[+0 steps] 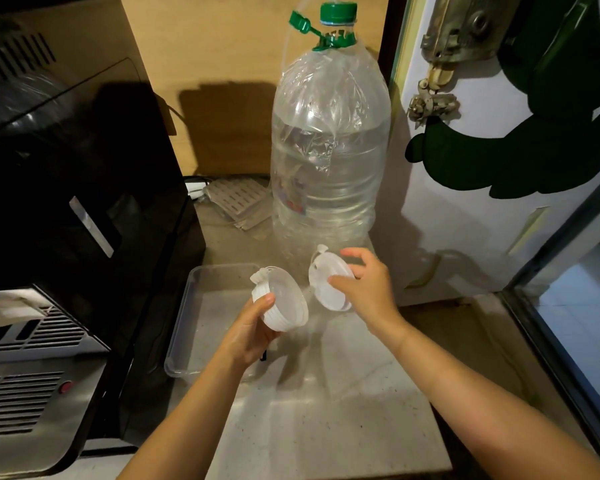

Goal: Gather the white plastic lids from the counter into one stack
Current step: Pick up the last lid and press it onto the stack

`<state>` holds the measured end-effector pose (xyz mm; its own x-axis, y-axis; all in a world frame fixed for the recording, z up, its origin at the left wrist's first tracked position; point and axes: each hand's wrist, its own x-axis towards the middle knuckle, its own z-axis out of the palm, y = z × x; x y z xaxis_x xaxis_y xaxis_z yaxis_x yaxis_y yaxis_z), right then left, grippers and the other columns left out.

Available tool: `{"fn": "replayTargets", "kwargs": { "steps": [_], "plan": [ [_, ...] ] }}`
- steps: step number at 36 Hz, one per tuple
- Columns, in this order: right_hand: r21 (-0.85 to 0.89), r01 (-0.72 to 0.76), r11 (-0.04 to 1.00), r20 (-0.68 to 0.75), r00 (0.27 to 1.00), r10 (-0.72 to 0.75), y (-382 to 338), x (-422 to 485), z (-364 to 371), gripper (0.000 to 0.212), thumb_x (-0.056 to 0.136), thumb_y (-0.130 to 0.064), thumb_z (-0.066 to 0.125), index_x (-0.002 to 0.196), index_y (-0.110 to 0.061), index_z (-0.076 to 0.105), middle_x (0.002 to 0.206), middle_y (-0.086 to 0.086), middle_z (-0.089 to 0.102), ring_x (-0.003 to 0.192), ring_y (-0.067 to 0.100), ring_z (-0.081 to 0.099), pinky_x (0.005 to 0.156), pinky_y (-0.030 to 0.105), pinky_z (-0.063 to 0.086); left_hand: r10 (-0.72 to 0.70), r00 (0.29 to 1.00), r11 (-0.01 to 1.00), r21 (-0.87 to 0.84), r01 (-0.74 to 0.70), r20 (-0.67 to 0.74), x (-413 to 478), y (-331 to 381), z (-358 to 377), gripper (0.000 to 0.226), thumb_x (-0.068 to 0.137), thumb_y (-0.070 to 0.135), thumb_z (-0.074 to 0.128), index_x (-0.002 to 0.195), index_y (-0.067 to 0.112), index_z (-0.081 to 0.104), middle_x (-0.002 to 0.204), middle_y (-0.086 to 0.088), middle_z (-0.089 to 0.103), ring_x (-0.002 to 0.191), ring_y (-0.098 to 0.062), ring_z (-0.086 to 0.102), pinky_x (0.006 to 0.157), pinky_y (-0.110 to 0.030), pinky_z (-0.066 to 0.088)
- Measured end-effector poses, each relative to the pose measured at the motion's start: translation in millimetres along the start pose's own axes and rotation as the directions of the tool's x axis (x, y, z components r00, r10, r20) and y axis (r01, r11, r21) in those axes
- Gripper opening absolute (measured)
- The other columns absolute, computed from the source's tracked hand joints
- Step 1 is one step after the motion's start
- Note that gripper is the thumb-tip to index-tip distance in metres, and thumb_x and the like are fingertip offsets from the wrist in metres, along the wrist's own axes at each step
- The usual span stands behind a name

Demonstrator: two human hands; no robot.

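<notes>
My left hand [253, 327] holds a stack of white plastic lids [282, 303] from below, thumb on its ribbed side, the stack tilted with its open face up and to the right. My right hand [368, 282] grips a single white lid [328, 284] by its rim, held on edge just right of the stack, a small gap between them. Both are in the air above the pale counter [326, 410]. Each has a small pull tab at its top.
A clear plastic tray [196, 306] lies on the counter under my left hand. A large clear water bottle [329, 150] with a green cap stands behind. A black appliance [66, 202] fills the left; a white fridge door [482, 168] is at right.
</notes>
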<state>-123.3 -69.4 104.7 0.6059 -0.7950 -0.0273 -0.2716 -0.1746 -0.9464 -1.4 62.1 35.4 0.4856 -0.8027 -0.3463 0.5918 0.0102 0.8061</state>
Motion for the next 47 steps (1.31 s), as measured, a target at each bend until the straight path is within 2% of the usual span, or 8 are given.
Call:
{"fn": "replayTargets", "kwargs": {
  "steps": [3, 7, 13, 20, 24, 33, 41, 47],
  "plan": [
    [0.026, 0.091, 0.996, 0.025, 0.996, -0.091, -18.0, -8.7, 3.0, 0.046, 0.075, -0.001, 0.070, 0.117, -0.011, 0.054, 0.091, 0.003, 0.065, 0.083, 0.018, 0.063, 0.077, 0.034, 0.054, 0.035, 0.998, 0.999, -0.016, -0.034, 0.046, 1.5, 4.4, 9.0, 0.118, 0.022, 0.052, 0.087, 0.126, 0.019, 0.043, 0.110, -0.005, 0.057, 0.099, -0.021, 0.057, 0.065, -0.031, 0.059],
    [0.016, 0.177, 0.984, 0.093, 0.980, -0.177, -22.5, -19.7, 10.9, 0.044, 0.078, 0.001, 0.066, 0.118, -0.013, 0.054, 0.095, -0.001, 0.066, 0.080, 0.008, 0.063, 0.070, 0.011, 0.050, 0.102, 0.984, 0.995, -0.004, -0.103, 0.146, 1.3, 11.0, 20.8, 0.104, 0.033, 0.051, 0.087, 0.122, 0.014, 0.050, 0.100, -0.004, 0.070, 0.089, -0.017, 0.068, 0.068, -0.031, 0.058],
    [-0.037, 0.288, 0.957, 0.163, 0.946, -0.279, -22.7, -27.4, 17.1, 0.042, 0.082, 0.002, 0.061, 0.121, -0.011, 0.053, 0.116, 0.005, 0.067, 0.097, 0.004, 0.060, 0.068, -0.004, 0.043, 0.158, 0.966, 0.987, -0.008, -0.159, 0.203, 1.2, 17.9, 29.9, 0.097, 0.043, 0.047, 0.085, 0.124, 0.007, 0.049, 0.095, -0.007, 0.072, 0.087, -0.020, 0.069, 0.070, -0.031, 0.057],
    [-0.084, 0.372, 0.924, 0.267, 0.902, -0.339, -20.8, -29.2, 18.8, 0.041, 0.089, 0.000, 0.053, 0.128, -0.012, 0.051, 0.124, 0.002, 0.063, 0.107, 0.000, 0.053, 0.078, -0.003, 0.039, 0.164, 0.964, 0.986, -0.035, -0.160, 0.210, 0.5, 19.0, 35.4, 0.087, 0.037, 0.047, 0.087, 0.108, 0.009, 0.056, 0.082, -0.005, 0.075, 0.078, -0.017, 0.071, 0.064, -0.028, 0.057],
    [-0.035, 0.352, 0.935, 0.331, 0.887, -0.321, -21.1, -31.3, 19.4, 0.040, 0.092, -0.005, 0.050, 0.131, -0.015, 0.048, 0.116, -0.013, 0.054, 0.110, -0.007, 0.047, 0.082, -0.002, 0.040, 0.167, 0.963, 0.986, -0.042, -0.162, 0.212, -0.6, 19.2, 35.7, 0.084, 0.039, 0.046, 0.087, 0.107, 0.010, 0.056, 0.082, -0.004, 0.074, 0.078, -0.017, 0.070, 0.065, -0.028, 0.057],
    [-0.023, 0.336, 0.942, 0.420, 0.858, -0.296, -16.1, -35.8, 18.2, 0.056, 0.084, -0.012, 0.064, 0.135, -0.019, 0.042, 0.123, -0.020, 0.045, 0.119, -0.006, 0.042, 0.088, -0.004, 0.034, 0.166, 0.967, 0.986, -0.058, -0.157, 0.191, -3.4, 19.7, 35.2, 0.088, 0.037, 0.045, 0.089, 0.108, 0.006, 0.054, 0.082, -0.004, 0.072, 0.079, -0.017, 0.070, 0.068, -0.028, 0.058],
    [-0.087, 0.389, 0.917, 0.464, 0.831, -0.308, -10.2, -38.5, 18.0, 0.062, 0.075, -0.024, 0.063, 0.133, -0.022, 0.043, 0.126, 0.000, 0.059, 0.112, 0.008, 0.053, 0.096, 0.022, 0.046, 0.187, 0.961, 0.982, -0.023, -0.186, 0.203, -6.9, 19.4, 36.7, 0.081, 0.029, 0.043, 0.091, 0.093, 0.007, 0.057, 0.069, -0.003, 0.073, 0.069, -0.014, 0.071, 0.062, -0.026, 0.058],
    [-0.109, 0.424, 0.899, 0.503, 0.803, -0.318, -10.5, -35.4, 20.0, 0.064, 0.073, -0.025, 0.060, 0.134, -0.020, 0.042, 0.128, 0.003, 0.058, 0.115, 0.014, 0.055, 0.093, 0.020, 0.046, 0.167, 0.965, 0.985, 0.006, -0.172, 0.201, -8.0, 22.7, 34.3, 0.076, 0.030, 0.044, 0.091, 0.088, 0.006, 0.059, 0.068, -0.002, 0.073, 0.069, -0.014, 0.071, 0.061, -0.024, 0.057]
  ]
}}
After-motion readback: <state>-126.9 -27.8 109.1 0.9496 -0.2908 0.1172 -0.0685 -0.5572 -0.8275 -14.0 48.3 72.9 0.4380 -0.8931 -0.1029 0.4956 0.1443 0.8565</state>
